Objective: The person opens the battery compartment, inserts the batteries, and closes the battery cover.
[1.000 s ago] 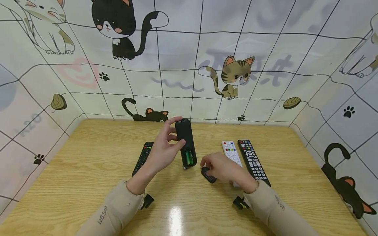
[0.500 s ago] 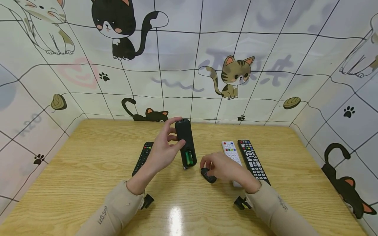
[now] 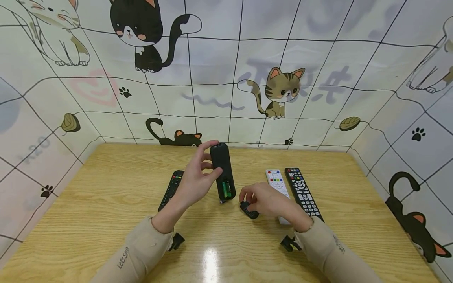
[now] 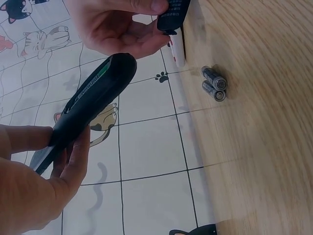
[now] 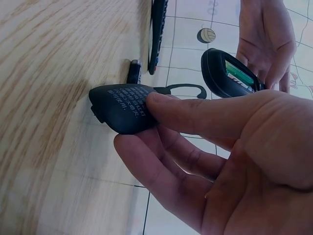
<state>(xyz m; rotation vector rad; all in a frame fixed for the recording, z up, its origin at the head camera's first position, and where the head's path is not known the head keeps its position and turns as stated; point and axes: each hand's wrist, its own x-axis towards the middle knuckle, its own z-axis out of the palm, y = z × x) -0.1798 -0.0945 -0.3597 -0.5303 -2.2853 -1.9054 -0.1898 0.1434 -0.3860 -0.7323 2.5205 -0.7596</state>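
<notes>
My left hand (image 3: pixel 198 177) grips a black remote control (image 3: pixel 221 165) by its upper part, raised off the table with its back towards me. Its battery compartment (image 3: pixel 226 189) is uncovered, and green batteries (image 5: pixel 238 73) lie inside. Between the thumb and fingers of my right hand (image 3: pixel 267 199) is a black battery cover (image 5: pixel 122 105) with white printed text, apart from the remote and just to its right. Two loose batteries (image 4: pixel 214 78) lie side by side on the table, mostly hidden behind the remote in the head view.
A black remote (image 3: pixel 171 189) lies left, partly behind my left wrist. To the right lie a white remote (image 3: pixel 277 180) and another black remote (image 3: pixel 304 192), partly covered by my right hand and arm. The wooden table (image 3: pixel 116 188) meets a cat-patterned backdrop (image 3: pixel 212 70).
My right hand has shifted very slightly left with the battery cover. The left hand and its remote stay in place.
</notes>
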